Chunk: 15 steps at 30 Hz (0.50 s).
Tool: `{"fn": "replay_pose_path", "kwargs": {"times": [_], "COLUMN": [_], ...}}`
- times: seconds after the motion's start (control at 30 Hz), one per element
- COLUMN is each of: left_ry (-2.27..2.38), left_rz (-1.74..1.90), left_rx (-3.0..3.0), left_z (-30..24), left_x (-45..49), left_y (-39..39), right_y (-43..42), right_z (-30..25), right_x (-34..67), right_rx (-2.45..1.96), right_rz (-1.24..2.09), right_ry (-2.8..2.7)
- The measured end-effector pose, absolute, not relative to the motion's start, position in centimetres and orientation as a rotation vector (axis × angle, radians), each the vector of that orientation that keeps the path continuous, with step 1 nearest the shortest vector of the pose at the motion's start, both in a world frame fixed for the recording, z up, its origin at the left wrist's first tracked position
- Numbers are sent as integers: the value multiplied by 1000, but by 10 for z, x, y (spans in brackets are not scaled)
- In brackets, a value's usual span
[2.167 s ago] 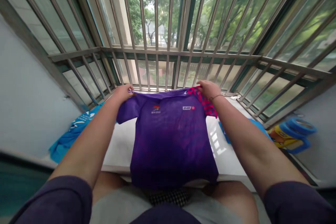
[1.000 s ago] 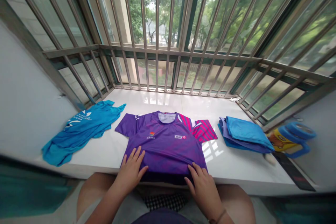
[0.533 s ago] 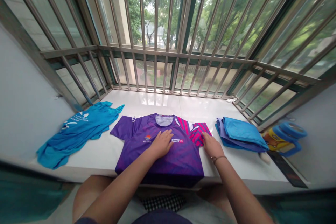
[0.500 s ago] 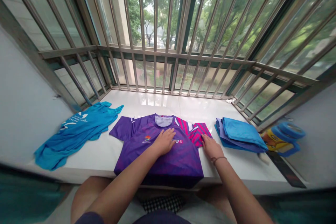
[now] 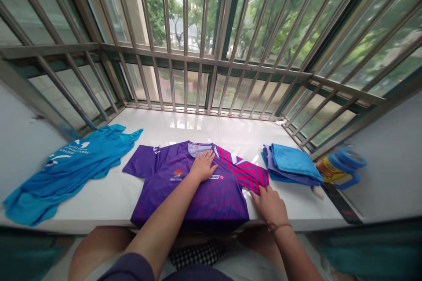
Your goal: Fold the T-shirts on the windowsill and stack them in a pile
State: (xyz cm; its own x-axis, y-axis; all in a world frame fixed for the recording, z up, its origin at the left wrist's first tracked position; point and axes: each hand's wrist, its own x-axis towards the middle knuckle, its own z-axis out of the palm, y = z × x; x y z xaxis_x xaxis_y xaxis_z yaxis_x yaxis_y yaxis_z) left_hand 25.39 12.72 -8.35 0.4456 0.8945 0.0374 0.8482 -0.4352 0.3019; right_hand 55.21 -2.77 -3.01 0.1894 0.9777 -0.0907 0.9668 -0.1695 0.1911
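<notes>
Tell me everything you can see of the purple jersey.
This short-sleeved purple sports jersey lies flat, front up, on the white window sill, collar toward the bars. Its shiny synthetic-looking fabric has one pink-striped sleeve and a small chest logo. The left hand presses its chest; the right hand touches the pink sleeve's edge.

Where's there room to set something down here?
The widest patch is the white glossy sill between the purple-and-pink jersey and the metal window bars. Another lies before the folded blue stack, right of the right hand. Crowded: pink sleeve to stack.
</notes>
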Motion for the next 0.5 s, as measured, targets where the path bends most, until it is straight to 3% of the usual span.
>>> {"fn": "replay_pose_path", "kwargs": {"times": [0.17, 0.3, 0.5], "left_ry": [1477, 1502, 1913], "left_rz": [342, 417, 497], "left_rx": [2428, 2408, 2259], "left_z": [-79, -70, -44], "left_x": [256, 258, 170], "left_y": [126, 120, 104], "right_y": [-14, 1, 22], "right_z": [-36, -50, -69], "right_x": [511, 432, 389], "right_rx": [2229, 1945, 2029], "right_rz": [156, -38, -234], "right_ry": [2239, 2628, 2491]}}
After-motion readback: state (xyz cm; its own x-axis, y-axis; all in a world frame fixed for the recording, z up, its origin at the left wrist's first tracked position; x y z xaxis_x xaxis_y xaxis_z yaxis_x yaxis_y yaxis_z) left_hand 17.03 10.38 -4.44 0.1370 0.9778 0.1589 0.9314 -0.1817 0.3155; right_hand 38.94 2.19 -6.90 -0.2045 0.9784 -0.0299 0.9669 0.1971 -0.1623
